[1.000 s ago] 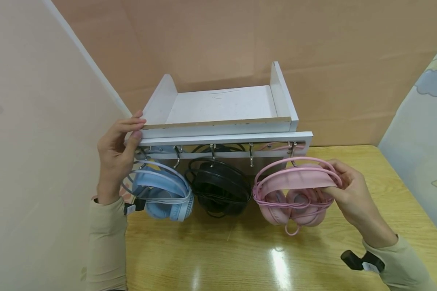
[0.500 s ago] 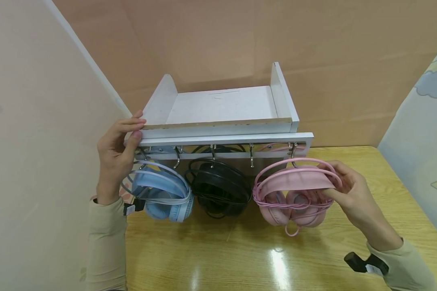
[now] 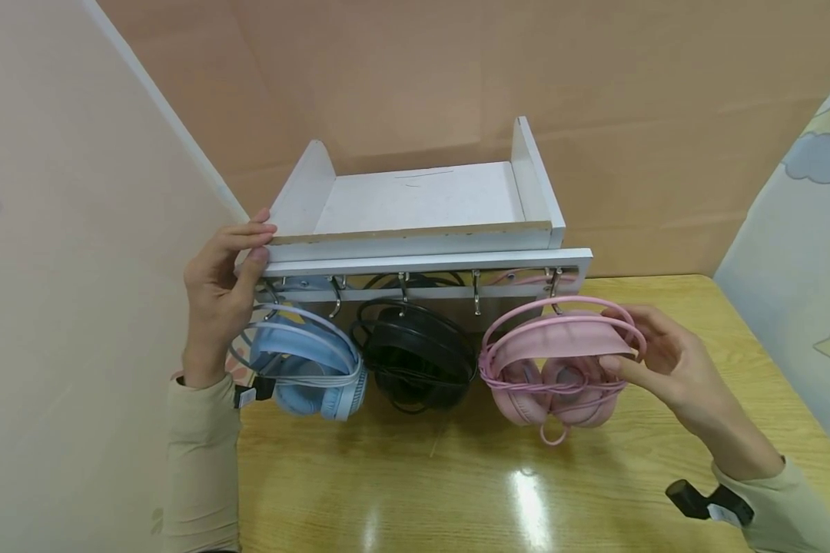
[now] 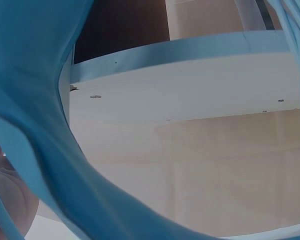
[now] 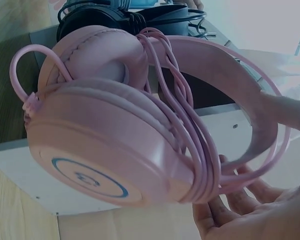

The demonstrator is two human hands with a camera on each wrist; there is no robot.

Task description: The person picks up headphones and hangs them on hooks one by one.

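Note:
My left hand (image 3: 221, 288) grips the left end of a white wooden rack (image 3: 408, 250), thumb at the front and fingers over the top. My right hand (image 3: 671, 369) is at the right side of pink headphones (image 3: 567, 338), its thumb against the headband's lower edge and its other fingers behind. The headphones hang at the rack's rightmost hook (image 3: 556, 288), with their cable wound round them. In the right wrist view, the pink ear cup (image 5: 105, 145) faces the camera and the fingers (image 5: 240, 200) reach round the headband's far side.
Blue headphones (image 3: 311, 361) hang at the left, below my left hand, and black headphones (image 3: 418, 353) in the middle. Bare hooks (image 3: 476, 296) show between them. The wooden table (image 3: 415, 484) lies below. Walls stand on both sides, with brown paper (image 3: 415, 77) behind.
My right wrist and forearm have drawn slightly right, and its thumb shows more in front of the pink headband. My left hand and the hanging headphones stay about in place.

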